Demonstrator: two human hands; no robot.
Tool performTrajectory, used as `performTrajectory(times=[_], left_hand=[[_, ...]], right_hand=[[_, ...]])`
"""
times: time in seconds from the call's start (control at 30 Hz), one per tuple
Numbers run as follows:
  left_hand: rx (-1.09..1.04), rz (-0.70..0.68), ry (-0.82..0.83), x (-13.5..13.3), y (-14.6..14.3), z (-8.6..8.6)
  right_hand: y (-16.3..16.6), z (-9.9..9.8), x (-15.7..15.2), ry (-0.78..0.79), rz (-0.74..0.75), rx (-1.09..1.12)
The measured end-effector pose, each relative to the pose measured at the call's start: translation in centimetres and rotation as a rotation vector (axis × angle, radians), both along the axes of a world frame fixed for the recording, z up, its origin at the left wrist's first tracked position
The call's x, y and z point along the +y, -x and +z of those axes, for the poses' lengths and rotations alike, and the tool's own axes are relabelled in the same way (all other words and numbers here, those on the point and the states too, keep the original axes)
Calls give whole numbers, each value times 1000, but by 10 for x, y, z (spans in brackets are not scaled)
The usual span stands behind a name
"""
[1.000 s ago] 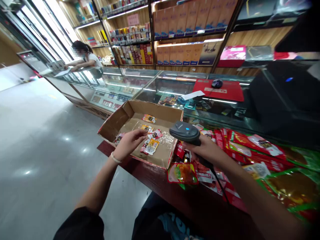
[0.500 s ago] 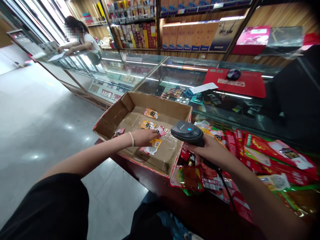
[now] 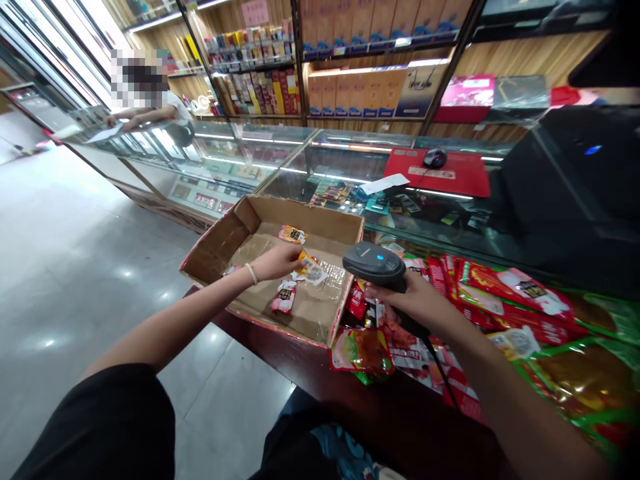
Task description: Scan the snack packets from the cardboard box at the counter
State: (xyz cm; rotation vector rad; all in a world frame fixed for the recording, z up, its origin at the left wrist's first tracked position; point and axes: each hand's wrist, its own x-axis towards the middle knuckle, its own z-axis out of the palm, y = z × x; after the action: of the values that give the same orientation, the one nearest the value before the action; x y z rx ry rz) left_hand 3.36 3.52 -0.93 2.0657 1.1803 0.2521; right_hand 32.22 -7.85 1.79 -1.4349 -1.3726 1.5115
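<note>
Head view: the left hand (image 3: 273, 262) has its grip pinching a small yellow-and-white snack sachet (image 3: 311, 269) just above the open brown cardboard box (image 3: 300, 213). To its right, the right hand (image 3: 417, 303) is wrapped tight round a dark grey handheld scanner (image 3: 373, 263). The sachet is probably best held flat, code facing the scanner.

the right hand (image 3: 417, 301) covers the grip of the scanner (image 3: 371, 265), so only its head shows, and its cable (image 3: 440, 373) slips out of sight behind the forearm. the left hand (image 3: 273, 261) hides part of the small packet (image 3: 312, 269) it pinches; its print is too small to read. the heap of red and green bags (image 3: 500, 287) smears into blur toward the right edge, which cuts it off. a large black object (image 3: 575, 180) on the glass counter (image 3: 345, 160) is too dark to identify.
</note>
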Motion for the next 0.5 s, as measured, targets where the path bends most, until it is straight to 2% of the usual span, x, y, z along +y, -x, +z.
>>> performTrajectory(times=[0.13, 0.23, 0.37, 0.5], left_hand=[[-466, 262, 313, -16, -5, 25], [-649, 352, 393, -34, -15, 39], [-786, 367, 398, -53, -35, 47], [-832, 298, 362, -64, -59, 45]], right_hand=[[-3, 9, -17, -27, -55, -28], [-6, 12, -30, -39, -83, -44], [-11, 16, -48, -83, -108, -60], [-17, 23, -65, -118, -149, -57]])
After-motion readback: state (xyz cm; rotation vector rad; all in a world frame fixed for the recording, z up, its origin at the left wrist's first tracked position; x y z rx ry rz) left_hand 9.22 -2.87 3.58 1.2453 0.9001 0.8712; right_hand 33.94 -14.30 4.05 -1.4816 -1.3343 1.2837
